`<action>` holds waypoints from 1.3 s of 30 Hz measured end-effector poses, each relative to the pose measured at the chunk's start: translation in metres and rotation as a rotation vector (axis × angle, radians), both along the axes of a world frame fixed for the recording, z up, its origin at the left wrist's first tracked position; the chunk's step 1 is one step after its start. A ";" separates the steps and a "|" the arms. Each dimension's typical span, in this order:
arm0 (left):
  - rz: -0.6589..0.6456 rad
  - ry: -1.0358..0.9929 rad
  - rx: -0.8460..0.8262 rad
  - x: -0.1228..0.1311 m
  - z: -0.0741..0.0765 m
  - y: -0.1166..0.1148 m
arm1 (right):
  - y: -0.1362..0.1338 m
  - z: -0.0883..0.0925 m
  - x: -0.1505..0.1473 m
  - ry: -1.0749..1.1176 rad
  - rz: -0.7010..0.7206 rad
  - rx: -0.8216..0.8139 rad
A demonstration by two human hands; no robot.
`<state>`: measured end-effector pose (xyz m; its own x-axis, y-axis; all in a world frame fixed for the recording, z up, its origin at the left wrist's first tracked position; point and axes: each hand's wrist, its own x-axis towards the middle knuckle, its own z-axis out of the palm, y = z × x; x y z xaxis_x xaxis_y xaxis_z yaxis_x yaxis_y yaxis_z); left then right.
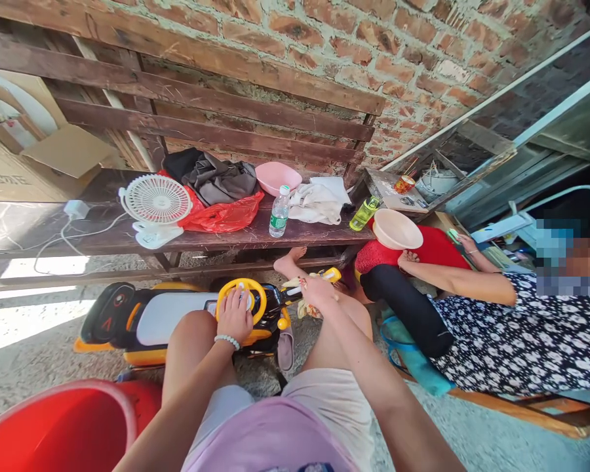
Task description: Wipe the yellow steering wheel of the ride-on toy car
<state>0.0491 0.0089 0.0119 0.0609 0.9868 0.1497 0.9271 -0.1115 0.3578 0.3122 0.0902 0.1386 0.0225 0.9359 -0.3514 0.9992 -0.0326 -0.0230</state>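
Observation:
My left hand (235, 314) lies over the lower rim of a yellow steering wheel (263, 296), its fingers stretched out toward the hub. The wheel belongs to a ride-on toy car (170, 318) with a grey-white seat and black back, standing in front of my knees. A patterned cloth (305, 308) is bunched in my closed right hand (319, 293), beside the toy's black-and-yellow front arm (332, 275). The cloth's far part is hidden under the fingers.
A dark wooden bench (216, 244) bears a white fan (157, 200), water bottle (278, 213), pink basin (278, 177) and green bottle (364, 214). At right, a seated person (491, 314) has one hand at a cream bowl (398, 229). A red bucket (59, 426) stands lower left.

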 end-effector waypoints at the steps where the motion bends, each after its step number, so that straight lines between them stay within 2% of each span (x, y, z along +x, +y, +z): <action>1: 0.001 0.003 -0.008 0.001 0.001 0.000 | 0.009 0.005 0.011 -0.036 -0.027 -0.015; 4: 0.003 0.000 -0.013 0.003 0.003 -0.001 | 0.030 0.015 0.032 -0.121 -0.081 -0.060; 7: 0.013 -0.012 0.005 0.004 0.002 -0.002 | 0.038 0.013 0.028 -0.149 -0.039 -0.086; 11: 0.012 -0.016 0.013 0.003 0.001 -0.002 | 0.034 0.006 0.010 -0.141 0.022 -0.102; 18: 0.009 -0.028 0.014 0.004 0.004 -0.003 | 0.015 0.009 0.005 -0.091 0.139 -0.050; 22: 0.010 -0.035 0.008 0.004 0.004 -0.002 | -0.006 0.000 -0.017 0.055 0.171 -0.051; 25: 0.011 -0.044 0.001 0.004 0.006 -0.002 | -0.014 -0.006 -0.030 0.229 0.101 -0.068; 28: 0.018 -0.044 -0.007 0.005 0.008 -0.002 | -0.009 -0.010 -0.034 0.463 -0.014 0.124; 30: 0.019 -0.049 -0.013 0.004 0.008 -0.002 | -0.002 -0.017 -0.038 0.687 -0.082 0.353; 32: 0.017 -0.060 -0.013 0.003 0.005 -0.001 | 0.001 -0.027 -0.046 0.867 -0.131 0.509; 34: 0.016 -0.072 -0.003 0.002 0.001 -0.001 | -0.005 -0.042 -0.056 0.914 -0.121 0.522; 37: 0.019 -0.088 0.026 0.000 -0.006 -0.001 | -0.024 -0.066 -0.068 0.757 0.011 0.448; 39: 0.013 -0.110 0.048 -0.001 -0.011 0.000 | -0.036 -0.076 -0.069 0.692 0.016 0.462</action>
